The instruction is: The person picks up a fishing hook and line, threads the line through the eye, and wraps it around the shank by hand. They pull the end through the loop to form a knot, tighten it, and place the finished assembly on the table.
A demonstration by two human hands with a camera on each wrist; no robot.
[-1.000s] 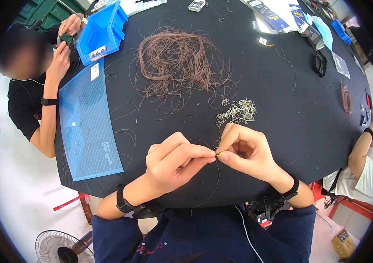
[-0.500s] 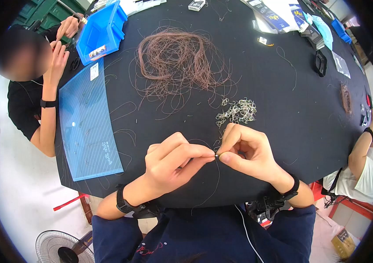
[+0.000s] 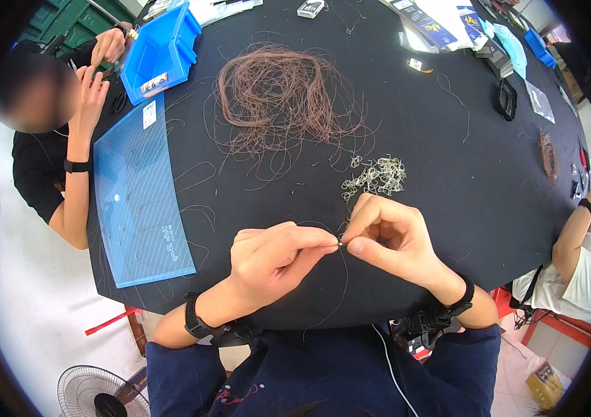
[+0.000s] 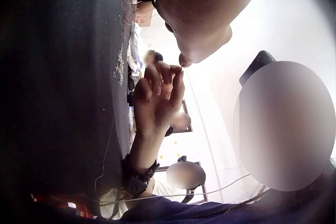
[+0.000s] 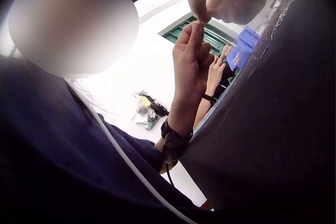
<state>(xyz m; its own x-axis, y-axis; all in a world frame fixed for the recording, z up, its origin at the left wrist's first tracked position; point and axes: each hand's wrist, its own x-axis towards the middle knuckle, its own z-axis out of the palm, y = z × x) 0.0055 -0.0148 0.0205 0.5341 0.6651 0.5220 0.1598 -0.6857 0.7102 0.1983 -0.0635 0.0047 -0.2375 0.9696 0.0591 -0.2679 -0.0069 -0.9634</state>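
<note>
In the head view my left hand [image 3: 268,260] pinches a tiny shiny metal hook [image 3: 340,243] between thumb and index finger. My right hand [image 3: 396,240] meets it from the other side, thumb and index fingertips pinching at the thin line [image 3: 345,274] beside the hook. That line hangs down toward the table's front edge, and a loop of it arcs above the left fingers. Fingertips hide most of the hook. Just beyond the right hand lies a pile of small metal hooks [image 3: 379,176]. Both wrist views show the fingertips nearly meeting, above the table.
A loose coil of brown line [image 3: 274,104] lies at the table's middle back. At left are a blue file bag [image 3: 142,201] and a blue bin [image 3: 163,52]. Another person [image 3: 80,146] sits there; someone else's arm [image 3: 580,222] shows at right. Packets [image 3: 427,24] lie at back right.
The left hand's upper knuckles have lowered as its fingers fold in, and its fingertips have shifted slightly left. The right hand stays nearly in place.
</note>
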